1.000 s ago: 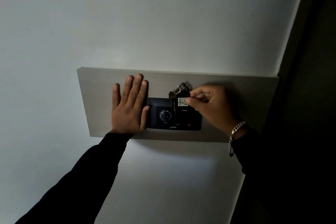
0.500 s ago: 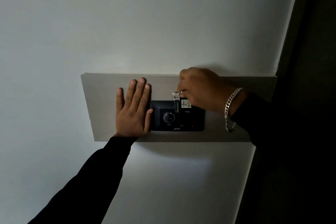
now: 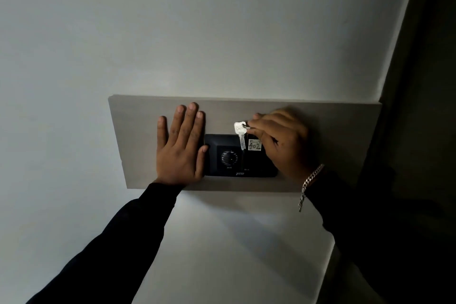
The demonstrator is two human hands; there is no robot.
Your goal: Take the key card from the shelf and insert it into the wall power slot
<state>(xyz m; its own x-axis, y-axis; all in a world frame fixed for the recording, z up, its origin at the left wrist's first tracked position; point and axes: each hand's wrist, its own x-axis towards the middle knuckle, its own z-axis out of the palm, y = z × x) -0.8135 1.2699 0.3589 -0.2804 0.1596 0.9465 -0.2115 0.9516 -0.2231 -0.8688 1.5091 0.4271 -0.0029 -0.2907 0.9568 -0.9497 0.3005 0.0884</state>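
A black wall power slot unit [image 3: 229, 155] with a round dial is mounted on a grey wooden panel [image 3: 340, 140]. My right hand [image 3: 283, 140] grips the key card [image 3: 254, 145], a dark tag with a white "402" label, at the unit's top right. I cannot tell how deep the card sits in the slot. A silver key [image 3: 240, 133] hangs from the ring beside my fingers, over the unit's face. My left hand [image 3: 182, 145] lies flat and open on the panel, its thumb touching the unit's left edge.
The panel hangs on a white wall [image 3: 222, 32]. A dark vertical surface [image 3: 424, 106] borders the panel on the right. A silver bracelet [image 3: 309, 185] is on my right wrist.
My right hand rose above the unit, then came down over its right side with the card. The key now hangs free, catching light. My left hand stayed flat.
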